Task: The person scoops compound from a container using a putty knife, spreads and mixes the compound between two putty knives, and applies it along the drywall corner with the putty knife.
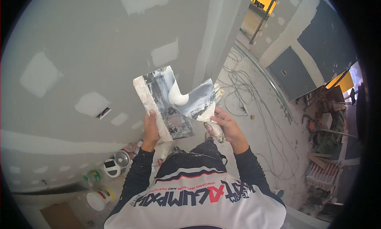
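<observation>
My left hand (151, 129) is closed around the whitish, compound-crusted back edge of a wide rectangular steel finishing blade (162, 95). Dark smears and dried white residue streak its face. In my right hand (230, 128) is a putty knife (201, 103), gripped at its compound-caked handle. Its broad blade bends against the face of the wide blade. A rounded dab of white joint compound (178, 97) sits where the two blades meet. Both tools are in front of my body, at about waist height, with the grey wall behind them.
A grey drywall panel (87, 62) with white compound patches and a small cutout (104, 113) rises ahead and left. Tubs (100, 199) and cans (122, 159) stand at its base. Loose cables (254, 96) cross the floor on the right, near piled debris (325, 173).
</observation>
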Tool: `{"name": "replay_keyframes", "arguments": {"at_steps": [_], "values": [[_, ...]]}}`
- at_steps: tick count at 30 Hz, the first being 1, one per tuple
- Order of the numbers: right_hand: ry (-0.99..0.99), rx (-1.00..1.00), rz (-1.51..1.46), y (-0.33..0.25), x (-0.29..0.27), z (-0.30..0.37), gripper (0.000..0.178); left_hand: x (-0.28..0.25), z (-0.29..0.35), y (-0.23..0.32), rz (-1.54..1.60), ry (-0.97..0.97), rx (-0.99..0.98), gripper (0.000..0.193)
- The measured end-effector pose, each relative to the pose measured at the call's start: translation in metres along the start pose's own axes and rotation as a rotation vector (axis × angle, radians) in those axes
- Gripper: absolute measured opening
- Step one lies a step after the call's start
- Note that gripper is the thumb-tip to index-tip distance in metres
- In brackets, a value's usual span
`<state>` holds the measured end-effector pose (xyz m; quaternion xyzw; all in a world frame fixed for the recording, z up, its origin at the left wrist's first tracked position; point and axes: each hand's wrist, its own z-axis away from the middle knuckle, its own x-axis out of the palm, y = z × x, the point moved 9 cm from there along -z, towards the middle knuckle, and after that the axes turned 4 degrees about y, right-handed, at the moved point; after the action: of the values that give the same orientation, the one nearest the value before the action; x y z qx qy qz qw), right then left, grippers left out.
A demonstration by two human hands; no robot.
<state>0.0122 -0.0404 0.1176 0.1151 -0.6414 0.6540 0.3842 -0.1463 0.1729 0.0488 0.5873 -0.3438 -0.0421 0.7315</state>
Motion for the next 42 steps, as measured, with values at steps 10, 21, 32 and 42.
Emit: {"name": "replay_keyframes", "arguments": {"at_steps": [10, 21, 32, 42], "values": [[0.119, -0.259, -0.202, 0.002, -0.032, -0.037, 0.042, -0.026, -0.018, 0.008, -0.019, -0.216, -0.231, 0.045], [0.726, -0.366, -0.234, 0.236, -0.347, -0.190, 0.049, -0.175, 0.072, -0.147, -0.143, 0.241, -0.673, 0.041], [0.879, -0.160, -0.707, 0.514, -0.599, -0.336, 0.025, -0.221, 0.132, -0.315, -0.132, 0.486, -1.068, 0.048], [0.908, -0.185, -0.702, 0.556, -0.721, -0.408, 0.028, -0.288, 0.143, -0.375, -0.101, 0.607, -1.070, 0.045]]}}
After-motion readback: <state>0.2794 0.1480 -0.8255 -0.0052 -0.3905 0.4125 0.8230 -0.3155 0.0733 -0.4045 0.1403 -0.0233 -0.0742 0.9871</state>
